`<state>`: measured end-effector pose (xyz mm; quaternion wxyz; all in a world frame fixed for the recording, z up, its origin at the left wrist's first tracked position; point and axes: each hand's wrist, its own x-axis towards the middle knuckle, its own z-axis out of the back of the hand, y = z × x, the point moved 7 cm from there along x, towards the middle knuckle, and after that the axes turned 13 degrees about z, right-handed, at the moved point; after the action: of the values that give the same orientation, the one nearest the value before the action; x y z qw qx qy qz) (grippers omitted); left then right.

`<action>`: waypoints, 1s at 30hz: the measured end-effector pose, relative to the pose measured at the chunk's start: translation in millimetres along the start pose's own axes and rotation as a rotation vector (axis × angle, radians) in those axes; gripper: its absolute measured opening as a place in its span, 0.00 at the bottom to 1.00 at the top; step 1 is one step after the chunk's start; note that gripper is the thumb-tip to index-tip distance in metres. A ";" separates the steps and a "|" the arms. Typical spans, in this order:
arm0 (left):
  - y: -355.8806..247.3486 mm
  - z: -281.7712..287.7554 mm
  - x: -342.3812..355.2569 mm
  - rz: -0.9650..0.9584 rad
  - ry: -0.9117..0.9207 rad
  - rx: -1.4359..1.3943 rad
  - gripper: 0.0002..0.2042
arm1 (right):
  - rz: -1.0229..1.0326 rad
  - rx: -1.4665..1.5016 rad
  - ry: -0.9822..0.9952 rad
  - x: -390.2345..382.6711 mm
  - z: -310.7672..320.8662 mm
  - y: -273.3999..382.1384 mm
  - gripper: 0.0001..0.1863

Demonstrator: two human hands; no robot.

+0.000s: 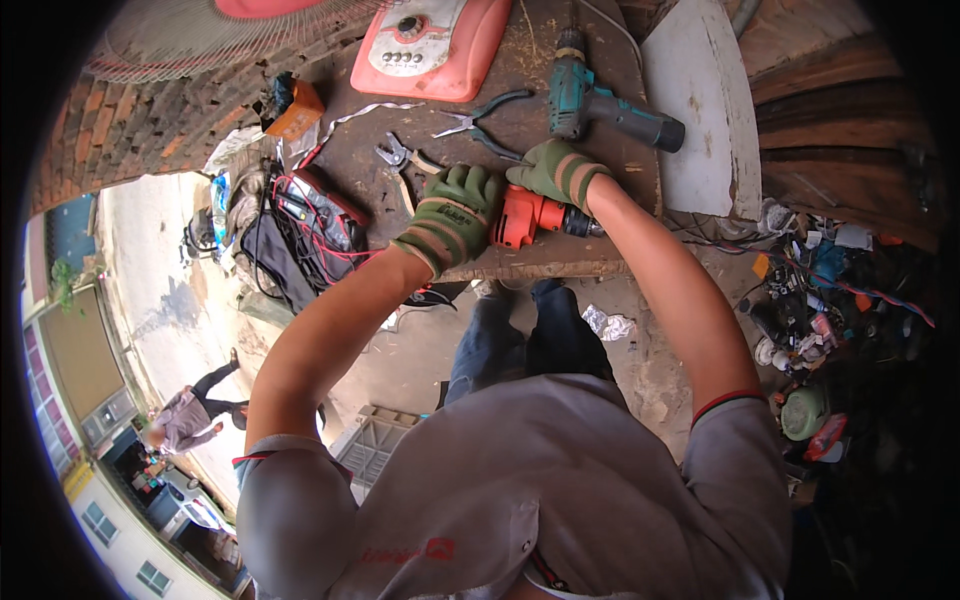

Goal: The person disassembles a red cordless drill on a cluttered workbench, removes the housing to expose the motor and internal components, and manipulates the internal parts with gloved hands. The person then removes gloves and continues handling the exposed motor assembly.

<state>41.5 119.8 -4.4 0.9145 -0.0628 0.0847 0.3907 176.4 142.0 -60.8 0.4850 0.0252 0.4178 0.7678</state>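
Note:
Both gloved hands are on an orange power drill (520, 215) lying sideways near the front edge of the wooden worktable (590, 260). My left hand (452, 210) has its fingers curled at the drill's left end, gripping it. My right hand (555, 172) is closed over the drill's upper side; the fingertips are partly hidden. Beside my left hand lie pliers with tan handles (397, 156). Farther back are dark-handled needle-nose pliers (462, 123) and a teal cordless drill (585, 105).
A pink appliance panel (425, 45) lies at the back. A white board (705, 120) leans at the right. Left are an open bag with red leads (315, 240) and an orange box (290, 110). Clutter (815, 330) fills the right floor. A person (185, 415) walks outside.

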 end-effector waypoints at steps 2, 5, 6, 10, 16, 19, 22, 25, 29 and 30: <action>-0.9 3.3 -0.3 -0.008 -0.027 0.012 0.28 | 0.085 -0.078 -0.015 -1.1 1.2 5.0 0.19; -2.9 4.2 1.7 -0.020 -0.091 0.031 0.29 | 0.215 -0.324 -0.020 8.7 -12.2 -4.5 0.21; -1.0 2.0 4.6 -0.029 -0.016 0.024 0.30 | 0.108 -0.180 -0.089 8.1 -11.7 -13.7 0.22; 5.9 8.7 12.5 -0.064 0.164 -0.010 0.35 | -0.160 0.192 -0.251 -8.3 -5.2 -9.8 0.23; 8.0 1.3 12.1 -0.036 0.234 0.060 0.41 | 0.121 0.199 -0.514 -72.2 25.8 5.4 0.27; 4.9 3.1 15.6 -0.054 0.234 0.051 0.41 | 0.218 -0.447 -0.303 -100.9 5.5 18.0 0.36; 5.6 3.9 15.2 -0.048 0.186 -0.015 0.44 | 0.126 -0.395 -0.282 -92.8 -15.8 6.1 0.40; 9.5 2.6 22.6 -0.043 0.262 -0.059 0.46 | 0.076 -0.414 -0.298 -86.0 -18.0 -0.8 0.32; 9.6 4.7 34.6 -0.097 0.428 -0.134 0.49 | 0.031 -0.430 -0.275 -82.8 -19.1 -2.6 0.33; 8.6 6.2 35.3 -0.099 0.435 -0.147 0.51 | 0.023 -0.424 -0.281 -84.0 -20.3 -3.7 0.33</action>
<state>59.9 151.7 -5.9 0.8858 -0.2161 0.2478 0.3275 214.4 65.8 -45.7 0.5241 0.0341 0.1757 0.8326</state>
